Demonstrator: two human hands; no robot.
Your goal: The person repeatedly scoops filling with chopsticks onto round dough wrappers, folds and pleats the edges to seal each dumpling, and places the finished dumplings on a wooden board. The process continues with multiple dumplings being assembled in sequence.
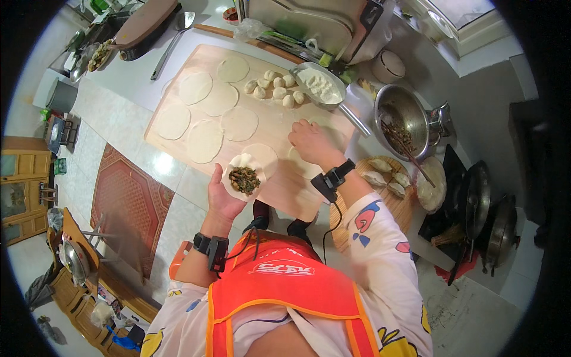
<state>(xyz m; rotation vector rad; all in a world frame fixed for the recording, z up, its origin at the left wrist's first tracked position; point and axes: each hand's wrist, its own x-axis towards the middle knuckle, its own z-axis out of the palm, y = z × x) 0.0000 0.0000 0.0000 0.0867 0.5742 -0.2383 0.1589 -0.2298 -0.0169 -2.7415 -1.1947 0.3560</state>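
Several folded dumplings (pixel 386 177) done on round tray; six-ish flat wrappers (pixel 205 141) and dough balls (pixel 275 89) left on board (pixel 285 184). My left hand (pixel 229 193) cups filled wrapper (pixel 244 177), fingers curled under. Right hand (pixel 314 143) flat, pressing wrapper on board.

A clear crumpled plastic bag (pixel 251 28) lies at about twelve o'clock, at the far edge of the worktop beside a grey appliance. On the apron (pixel 284 285), at six o'clock, a white printed logo patch (pixel 283 269) sits on the orange-red cloth, a flattened oval in shape. At about nine o'clock, on the floor by a wooden cabinet, stands a small green package (pixel 60 166), too small to make out further. No screens show.
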